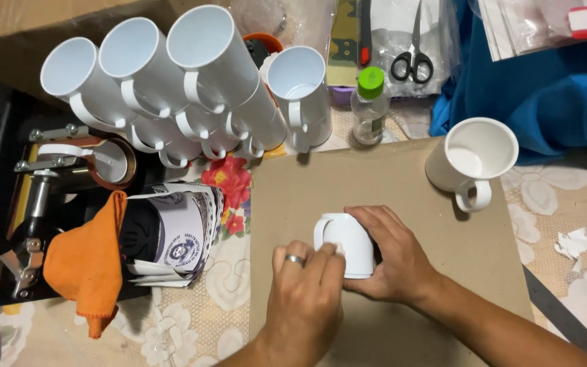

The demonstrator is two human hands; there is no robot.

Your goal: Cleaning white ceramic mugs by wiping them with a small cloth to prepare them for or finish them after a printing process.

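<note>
A brown cardboard sheet (375, 183) covers the floral tablecloth (205, 319), and at its near edge lies one white mug (348, 245) on its side — right hand (392, 255) wrapped around its body, left hand (307, 289), ringed, pressing fingertips to its wall. The mug's face looks blank still. Stacked blank mugs (171, 75) crowd the far left; an upright mug (473, 160) at right stands empty. A mug press (69, 170) holds another — beside it, an orange cloth (90, 265), a clear green-capped bottle (369, 105), black scissors (412, 64).
</note>
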